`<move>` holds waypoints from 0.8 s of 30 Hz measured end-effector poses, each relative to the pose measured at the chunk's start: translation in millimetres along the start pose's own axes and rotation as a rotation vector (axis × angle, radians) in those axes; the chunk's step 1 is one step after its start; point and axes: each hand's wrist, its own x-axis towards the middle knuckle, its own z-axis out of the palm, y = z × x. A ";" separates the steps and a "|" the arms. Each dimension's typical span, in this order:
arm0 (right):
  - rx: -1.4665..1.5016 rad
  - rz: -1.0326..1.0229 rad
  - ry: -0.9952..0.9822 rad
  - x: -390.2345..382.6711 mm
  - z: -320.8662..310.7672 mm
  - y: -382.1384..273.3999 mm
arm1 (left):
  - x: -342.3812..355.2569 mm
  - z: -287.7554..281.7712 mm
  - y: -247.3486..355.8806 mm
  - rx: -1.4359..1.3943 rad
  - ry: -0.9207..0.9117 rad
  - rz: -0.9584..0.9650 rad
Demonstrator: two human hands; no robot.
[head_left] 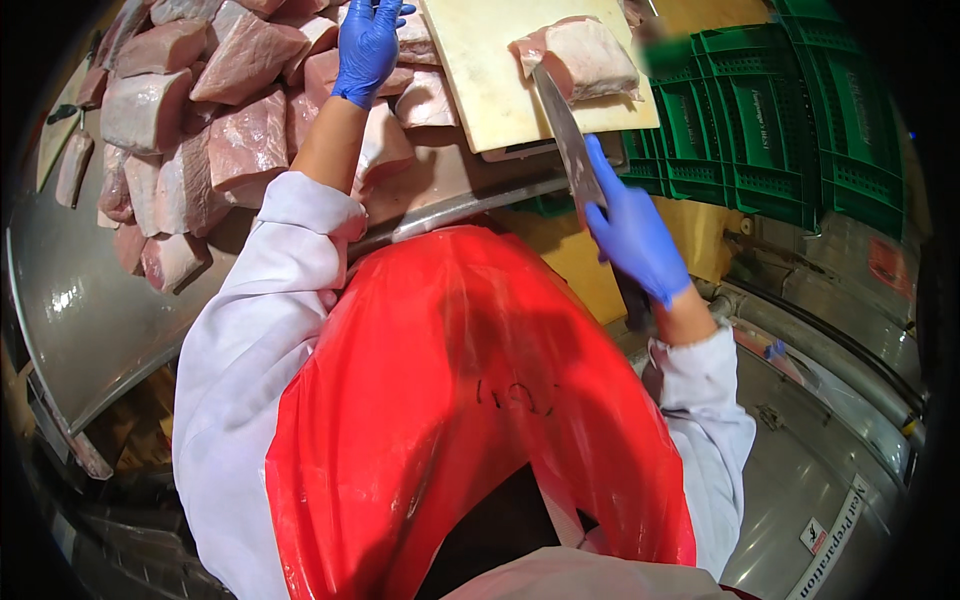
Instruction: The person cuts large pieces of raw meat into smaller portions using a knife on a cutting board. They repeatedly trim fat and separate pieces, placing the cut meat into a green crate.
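Observation:
My right hand (pixel 640 240), in a blue glove, is closed round the handle of a long knife (pixel 568 130). Its broad blade slants up and left across a pale cutting board (pixel 490 100), and the tip meets the near left side of a pale slab of raw meat (pixel 600 65) lying there. Left of the board, my gloved left hand (pixel 368 50) is over a heap of raw meat pieces (pixel 250 135). Its fingers are apart and nothing shows in them; the upper edge of the picture cuts off some fingertips.
Green plastic crates (pixel 770 115) stand stacked at the right. The heap rests on a metal table (pixel 90 310) with a raised front rim. A dark-handled tool (pixel 64 113) lies at the far left. Pipes and steel panels (pixel 800 440) are at lower right.

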 end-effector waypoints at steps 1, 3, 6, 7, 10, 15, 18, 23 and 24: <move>0.128 0.103 -0.030 -20.0 -13.6 -8.6 | 1.0 4.4 0.2 0.003 -0.001 0.026; 0.320 0.188 0.034 -28.5 -29.5 -2.0 | 2.4 19.9 7.5 0.279 -0.052 0.076; 0.443 0.088 0.288 -2.3 -36.8 32.0 | -2.1 68.0 -11.5 0.263 -0.129 0.087; 0.524 0.023 0.358 13.4 -31.8 50.9 | -15.8 95.4 7.7 0.349 -0.245 0.221; 0.406 -0.144 0.468 73.7 -17.7 82.7 | -9.8 120.4 -4.0 0.917 -0.541 0.338; 0.129 -0.396 0.474 133.2 -5.5 114.7 | 20.1 49.5 -36.8 0.861 0.060 0.126; -0.089 -0.595 0.448 148.7 -10.5 126.7 | 12.9 11.5 -16.2 0.840 0.248 0.427; -0.263 -0.759 0.279 131.6 -22.9 186.0 | -58.8 5.2 31.9 0.634 0.434 0.295; -0.307 -0.749 0.225 120.6 -32.2 203.0 | -72.4 8.2 34.8 0.575 0.452 0.299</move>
